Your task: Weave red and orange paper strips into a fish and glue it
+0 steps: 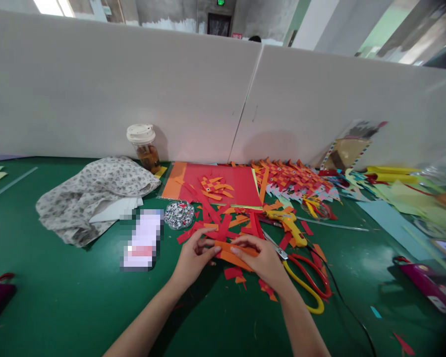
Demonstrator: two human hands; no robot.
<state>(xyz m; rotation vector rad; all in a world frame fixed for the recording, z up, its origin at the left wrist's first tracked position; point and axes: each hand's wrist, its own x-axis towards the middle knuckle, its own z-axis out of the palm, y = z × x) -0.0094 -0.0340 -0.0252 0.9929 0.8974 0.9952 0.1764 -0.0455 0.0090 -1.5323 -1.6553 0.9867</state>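
Observation:
Between my two hands is a folded orange paper strip (228, 254), with a bit of red paper at its left end. My left hand (196, 253) pinches that left end between thumb and fingers. Over the strip's right part, the thumb and fingers of my right hand (260, 255) are closed on it. Red and orange paper scraps (226, 225) lie under and around both hands. Scissors (308, 277) with red and yellow handles rest just right of my right hand. Behind them is a yellow hot glue gun (290, 225) with a black cord.
Woven paper fish (293, 178) are piled at the back right; one woven fish (212, 188) lies on red sheets (241, 183). A dish of googly eyes (179, 214), a phone (143, 240), a patterned cloth (96, 198) and a lidded cup (144, 146) stand left. A white partition (134, 84) runs behind.

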